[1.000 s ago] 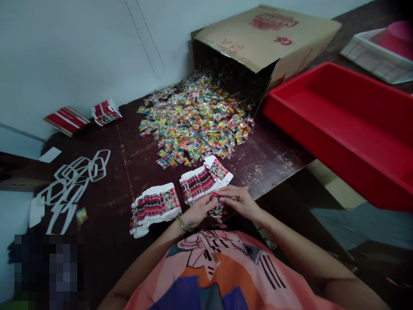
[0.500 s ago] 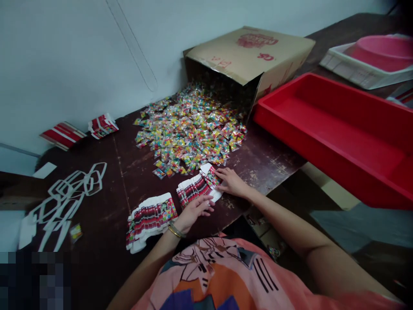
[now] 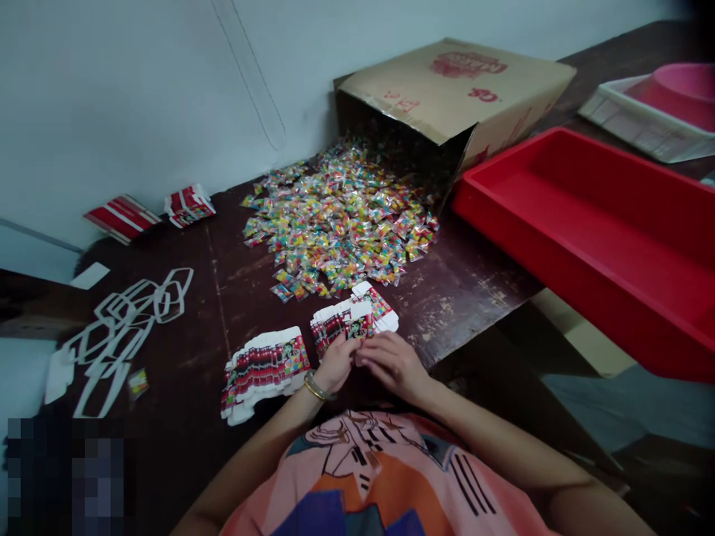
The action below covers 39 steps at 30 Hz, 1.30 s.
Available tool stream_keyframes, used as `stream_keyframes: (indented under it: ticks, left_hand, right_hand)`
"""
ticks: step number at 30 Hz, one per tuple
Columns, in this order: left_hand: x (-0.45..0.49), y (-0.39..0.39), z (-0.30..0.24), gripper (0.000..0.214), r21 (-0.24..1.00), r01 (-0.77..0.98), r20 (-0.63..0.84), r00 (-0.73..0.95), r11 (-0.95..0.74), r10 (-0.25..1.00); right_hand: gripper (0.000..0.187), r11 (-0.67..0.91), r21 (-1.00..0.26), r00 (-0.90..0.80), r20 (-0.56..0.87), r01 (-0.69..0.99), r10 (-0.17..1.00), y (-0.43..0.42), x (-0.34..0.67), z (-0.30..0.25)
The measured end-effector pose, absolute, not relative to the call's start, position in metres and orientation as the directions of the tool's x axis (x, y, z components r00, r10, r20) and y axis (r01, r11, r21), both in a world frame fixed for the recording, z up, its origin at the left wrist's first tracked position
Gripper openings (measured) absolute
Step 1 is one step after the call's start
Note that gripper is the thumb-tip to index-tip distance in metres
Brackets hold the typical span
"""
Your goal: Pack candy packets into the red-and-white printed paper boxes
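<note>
A flat, red-printed carton (image 3: 360,321) is being pinched narrowly by the left hand (image 3: 337,365), the curled right hand (image 3: 398,366)'s grip being obscured.

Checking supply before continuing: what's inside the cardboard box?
A pile of clear packets reaches into the open side of the cardboard box; anything deeper is shadowed, covered and can't be seen.

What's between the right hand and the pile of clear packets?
A row of printed cartons lies between the right hand and the pile of clear packets, seen in the head view. The carton in the left hand partly hides it.
</note>
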<state>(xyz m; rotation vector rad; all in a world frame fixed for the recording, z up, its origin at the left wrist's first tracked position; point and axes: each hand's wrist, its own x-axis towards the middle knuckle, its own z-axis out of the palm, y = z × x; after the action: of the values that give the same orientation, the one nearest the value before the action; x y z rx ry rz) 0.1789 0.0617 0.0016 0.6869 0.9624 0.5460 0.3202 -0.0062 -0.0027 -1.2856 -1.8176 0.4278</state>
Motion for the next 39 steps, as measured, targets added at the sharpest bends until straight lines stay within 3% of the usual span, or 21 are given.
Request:
stream_keyframes:
  ticks: [3,6,9,13,16,19,22,25,27,30,34,36,39]
  left_hand:
    - [0.174,0.059,0.005,0.019,0.714,-0.067,-0.569,0.524,0.697,0.634]
    - [0.168,0.054,0.007,0.016,0.716,0.056,-0.584,0.594,0.695,0.553]
    - [0.162,0.048,0.007,0.008,0.752,0.198,-0.575,0.665,0.629,0.477]
    - [0.157,0.049,0.012,0.010,0.824,0.245,-0.466,0.805,0.511,0.368]
    - [0.158,0.054,0.014,0.024,0.901,0.311,-0.427,0.760,0.303,0.490]
    - [0.160,0.051,0.008,0.028,0.895,0.409,-0.410,0.594,0.179,0.692]
    - [0.160,0.042,-0.001,0.027,0.930,0.331,-0.320,0.514,0.160,0.796]
    - [0.152,0.034,-0.006,0.040,0.963,0.207,-0.249,0.438,0.173,0.864]
    - [0.146,0.031,-0.005,0.038,0.965,0.202,-0.247,0.473,0.169,0.846]
    - [0.138,0.028,0.000,0.035,0.960,0.245,-0.260,0.581,0.139,0.771]
    - [0.135,0.024,0.011,0.023,0.950,0.309,-0.252,0.670,0.047,0.698]
    - [0.138,0.021,0.013,0.021,0.952,0.299,-0.251,0.638,0.066,0.727]
    - [0.144,0.017,0.008,0.037,0.920,0.189,-0.389,0.545,0.343,0.743]
  right_hand:
    - [0.029,0.298,-0.726,0.020,0.394,0.620,0.919,0.004,0.322,0.003]
    - [0.019,0.259,-0.784,-0.002,0.313,0.564,0.950,0.017,0.330,0.008]
    - [0.015,0.252,-0.867,-0.180,0.191,0.430,0.965,0.020,0.334,0.015]
    - [0.025,0.169,-0.956,-0.481,0.034,0.240,0.876,0.021,0.347,0.025]
    - [0.025,0.114,-0.976,-0.493,0.008,0.185,0.870,0.022,0.352,0.024]
    - [0.024,0.021,-0.984,-0.277,-0.029,0.176,0.960,0.015,0.343,0.014]
    - [0.025,-0.090,-0.988,-0.077,-0.100,0.124,0.992,0.000,0.328,0.001]
    - [0.034,-0.201,-0.976,0.011,-0.203,-0.083,0.979,-0.013,0.320,-0.008]
    - [0.030,-0.318,-0.902,-0.027,-0.324,-0.293,0.946,-0.019,0.321,-0.013]
    - [0.030,-0.507,-0.698,-0.213,-0.469,-0.506,0.857,-0.022,0.327,-0.018]
    - [0.037,-0.706,-0.492,-0.499,-0.500,-0.509,0.708,-0.019,0.334,-0.021]
    - [0.040,-0.737,-0.510,-0.540,-0.503,-0.444,0.674,-0.017,0.334,-0.018]
    - [0.033,-0.632,-0.709,-0.435,-0.484,-0.314,0.759,-0.015,0.328,-0.011]
